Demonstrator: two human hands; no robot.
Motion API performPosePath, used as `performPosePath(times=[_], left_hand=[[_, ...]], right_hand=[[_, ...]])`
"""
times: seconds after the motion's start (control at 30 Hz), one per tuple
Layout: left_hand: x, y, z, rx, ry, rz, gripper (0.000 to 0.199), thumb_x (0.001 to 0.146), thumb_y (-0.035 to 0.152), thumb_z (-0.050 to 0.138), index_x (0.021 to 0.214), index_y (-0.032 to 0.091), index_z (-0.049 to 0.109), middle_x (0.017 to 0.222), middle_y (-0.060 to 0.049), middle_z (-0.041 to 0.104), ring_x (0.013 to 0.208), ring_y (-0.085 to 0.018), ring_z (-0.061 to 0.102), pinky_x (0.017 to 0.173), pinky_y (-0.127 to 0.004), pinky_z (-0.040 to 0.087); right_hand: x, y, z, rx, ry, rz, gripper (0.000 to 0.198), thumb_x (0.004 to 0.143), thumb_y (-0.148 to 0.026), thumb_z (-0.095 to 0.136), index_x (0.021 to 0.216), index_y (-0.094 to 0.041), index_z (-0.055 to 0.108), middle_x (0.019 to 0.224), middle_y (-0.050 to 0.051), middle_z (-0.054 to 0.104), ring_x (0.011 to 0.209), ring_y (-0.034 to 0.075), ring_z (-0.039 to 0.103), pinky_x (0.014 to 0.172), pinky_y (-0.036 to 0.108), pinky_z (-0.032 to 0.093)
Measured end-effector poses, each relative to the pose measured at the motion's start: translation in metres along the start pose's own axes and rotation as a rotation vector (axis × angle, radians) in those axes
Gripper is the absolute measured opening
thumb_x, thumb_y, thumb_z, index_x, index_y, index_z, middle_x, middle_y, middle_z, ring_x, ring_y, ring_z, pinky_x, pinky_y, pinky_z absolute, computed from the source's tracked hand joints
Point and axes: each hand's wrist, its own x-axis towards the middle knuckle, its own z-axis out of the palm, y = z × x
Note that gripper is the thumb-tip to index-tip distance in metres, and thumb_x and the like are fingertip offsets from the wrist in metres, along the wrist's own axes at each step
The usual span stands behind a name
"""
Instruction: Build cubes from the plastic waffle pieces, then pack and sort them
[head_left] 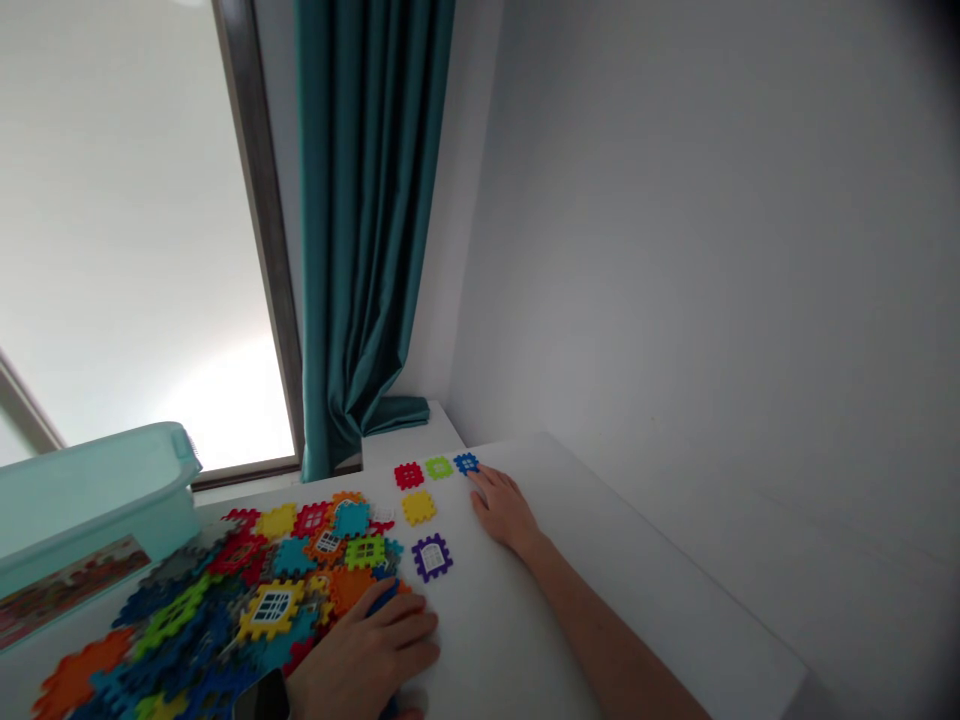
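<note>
My right hand (508,512) reaches to the far side of the table, fingers stretched out, its fingertips touching a blue window tile (466,462). That tile lies at the right end of a short row with a green window tile (439,467) and a red window tile (409,475). Nearer me lie a yellow tile (418,507) and a purple tile with a white window (432,557). My left hand (367,650) is curled over a blue tile (385,597) at the edge of the pile of notched plastic tiles (225,600); the hand covers most of this tile.
A pale turquoise tub (169,495) with a picture label stands on the left, behind the pile. Everything rests on a white table (495,620) beside a grey wall (712,300). Beyond it hang a teal curtain (367,220) and a bright window (135,230).
</note>
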Motion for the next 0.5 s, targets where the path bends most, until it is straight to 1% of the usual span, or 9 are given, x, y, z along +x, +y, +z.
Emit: performPosePath(times=[0.37, 0.5], left_hand=[[0.0018, 0.0007, -0.0008, -0.004, 0.003, 0.001, 0.049, 0.077, 0.019, 0.078, 0.121, 0.032, 0.062, 0.138, -0.002, 0.061, 0.134, -0.031, 0.049, 0.116, -0.057, 0.030], [0.0010, 0.0002, -0.0012, -0.003, 0.011, -0.001, 0.050, 0.077, 0.019, 0.077, 0.123, 0.032, 0.061, 0.137, -0.002, 0.062, 0.134, -0.031, 0.050, 0.116, -0.058, 0.030]], right_hand=[[0.0076, -0.0035, 0.0001, -0.003, -0.014, 0.011, 0.050, 0.095, -0.030, 0.043, 0.144, -0.022, 0.049, 0.153, 0.007, 0.045, 0.140, 0.024, 0.038, 0.116, 0.041, 0.023], [0.0073, -0.0040, -0.0003, -0.003, -0.016, 0.015, 0.050, 0.095, -0.030, 0.043, 0.144, -0.022, 0.050, 0.153, 0.007, 0.045, 0.141, 0.024, 0.037, 0.116, 0.041, 0.023]])
